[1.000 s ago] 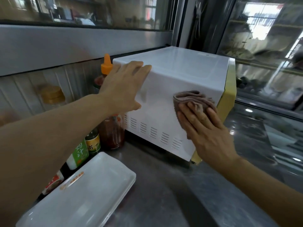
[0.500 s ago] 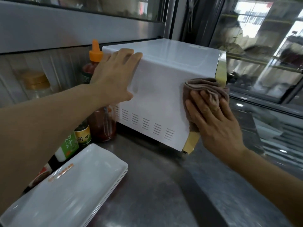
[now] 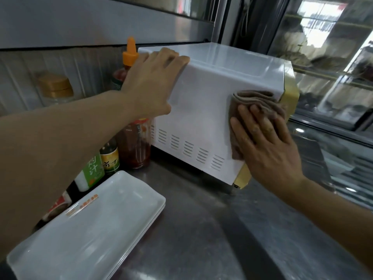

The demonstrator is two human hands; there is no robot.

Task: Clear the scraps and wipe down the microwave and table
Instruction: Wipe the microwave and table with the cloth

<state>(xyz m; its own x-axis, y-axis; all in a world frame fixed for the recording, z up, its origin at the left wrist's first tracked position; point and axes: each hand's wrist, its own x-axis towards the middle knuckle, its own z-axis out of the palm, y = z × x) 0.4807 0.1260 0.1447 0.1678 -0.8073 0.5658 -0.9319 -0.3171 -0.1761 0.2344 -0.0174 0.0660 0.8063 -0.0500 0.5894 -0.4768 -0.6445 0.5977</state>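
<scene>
White microwave (image 3: pixel 203 116) on steel table (image 3: pixel 232 229), braced at its top rear corner by flat, released left hand (image 3: pixel 153 85), brown cloth (image 3: pixel 256 104) pressed to its side under flat right hand (image 3: pixel 268 146); likely to skid into sauce bottles (image 3: pixel 133 138) just behind; open room rightward and in front.

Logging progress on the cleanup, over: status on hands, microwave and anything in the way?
Left hand flat, bracing microwave top edge. Right hand presses brown cloth on its side panel. Sauce bottles and white plates close by, clear of cloth.
</scene>
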